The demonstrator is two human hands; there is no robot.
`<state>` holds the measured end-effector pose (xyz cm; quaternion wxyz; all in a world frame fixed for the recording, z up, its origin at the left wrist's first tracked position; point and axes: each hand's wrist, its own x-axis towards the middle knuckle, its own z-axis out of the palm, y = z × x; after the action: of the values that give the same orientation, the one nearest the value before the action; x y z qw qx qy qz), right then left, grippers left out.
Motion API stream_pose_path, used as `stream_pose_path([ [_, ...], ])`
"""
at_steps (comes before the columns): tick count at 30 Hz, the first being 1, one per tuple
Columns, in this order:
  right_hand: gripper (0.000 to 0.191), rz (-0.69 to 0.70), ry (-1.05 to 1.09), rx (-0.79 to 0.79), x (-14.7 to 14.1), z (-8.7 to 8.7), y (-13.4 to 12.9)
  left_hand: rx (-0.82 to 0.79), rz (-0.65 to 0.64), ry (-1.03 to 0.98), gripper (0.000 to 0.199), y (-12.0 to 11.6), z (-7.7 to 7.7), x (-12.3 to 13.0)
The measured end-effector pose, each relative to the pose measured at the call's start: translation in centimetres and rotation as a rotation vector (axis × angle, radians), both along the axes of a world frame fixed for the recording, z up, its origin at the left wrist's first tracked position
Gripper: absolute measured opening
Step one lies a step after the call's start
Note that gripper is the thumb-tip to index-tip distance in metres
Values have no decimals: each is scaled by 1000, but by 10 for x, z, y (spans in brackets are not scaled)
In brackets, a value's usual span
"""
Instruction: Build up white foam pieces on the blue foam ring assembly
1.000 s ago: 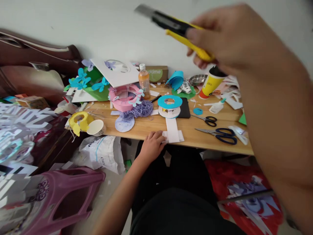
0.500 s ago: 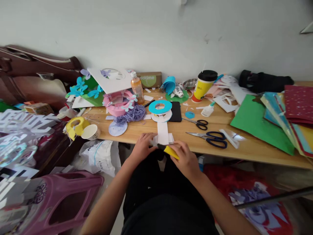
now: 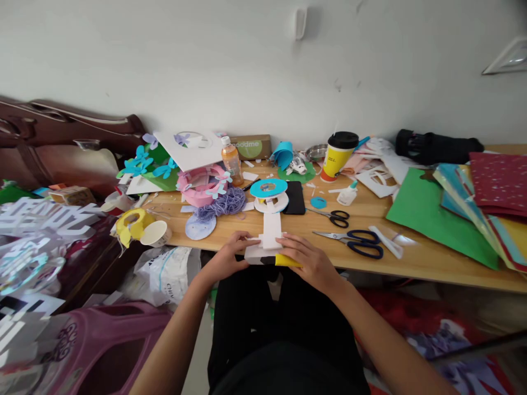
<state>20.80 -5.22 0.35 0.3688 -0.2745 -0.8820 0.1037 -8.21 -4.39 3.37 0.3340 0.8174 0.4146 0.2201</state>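
Note:
My left hand (image 3: 229, 257) pinches the left end of a flat strip (image 3: 260, 259) at the table's front edge. The strip is white on the left, black in the middle and yellow on the right; its exact kind I cannot make out. Fingers of my right hand (image 3: 309, 262) close over its yellow end, fingertips by a white paper band (image 3: 272, 227). That band runs back towards a spool-like paper piece (image 3: 269, 188) with a blue top disc and white lower disc. Whether they are joined is unclear. Behind it lies a black phone (image 3: 295, 198).
Right of my hands lie large scissors (image 3: 357, 242), small scissors (image 3: 336, 217) and a glue bottle (image 3: 348, 194). A yellow cup (image 3: 335, 159) stands farther back. Purple yarn (image 3: 228, 204), a drink bottle (image 3: 231, 162) and a paper cup (image 3: 156, 234) are leftward. Green sheets (image 3: 436, 219) lie right.
The yellow end was angled down towards me; the strip now lies level across both hands. My right fingers have flattened over it. The camera view has tilted up slightly.

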Motion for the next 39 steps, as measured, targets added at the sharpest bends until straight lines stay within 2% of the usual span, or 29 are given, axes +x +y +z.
stream_pose_path([
  [3, 35, 49, 30, -1, 3, 7, 7, -40, 28, -80, 51, 3, 3, -5],
  [6, 35, -14, 191, -26, 8, 7, 12, -75, 46, -187, 41, 7, 7, -7],
  [9, 44, -135, 492, -162, 3, 5, 17, -93, 27, -328, 40, 14, 17, -7],
  [12, 55, -116, 667, -318, -14, 11, 29, -130, 17, -504, 39, 25, 31, -2],
  [15, 46, -119, 787, -355, -33, 29, 52, -257, 13, -764, 40, 41, 47, 5],
  [18, 38, -180, 865, -296, -47, 56, 80, -370, 44, -977, 43, 54, 69, 11],
  [22, 38, -188, 816, -186, -61, 97, 121, -484, 199, -1185, 40, 55, 99, 13],
  [24, 38, -175, 799, -184, -69, 114, 140, -510, 286, -1230, 42, 49, 105, 10],
  [27, 38, -229, 772, -248, -82, 128, 167, -477, 370, -1198, 47, 36, 96, 2],
  [30, 32, -399, 772, -327, -90, 126, 201, -320, 385, -1021, 50, 21, 73, -6],
  [33, 29, -610, 765, -460, -91, 118, 246, 2, 339, -607, 53, 6, 44, -5],
  [36, 22, -711, 715, -574, -83, 115, 286, 224, 220, -186, 61, -5, 15, 1],
  [38, 20, -722, 675, -528, -73, 116, 293, 274, 131, -46, 64, -9, -3, 6],
  [39, 22, -705, 646, -487, -68, 117, 287, 289, 99, -6, 64, -9, -11, 9],
])
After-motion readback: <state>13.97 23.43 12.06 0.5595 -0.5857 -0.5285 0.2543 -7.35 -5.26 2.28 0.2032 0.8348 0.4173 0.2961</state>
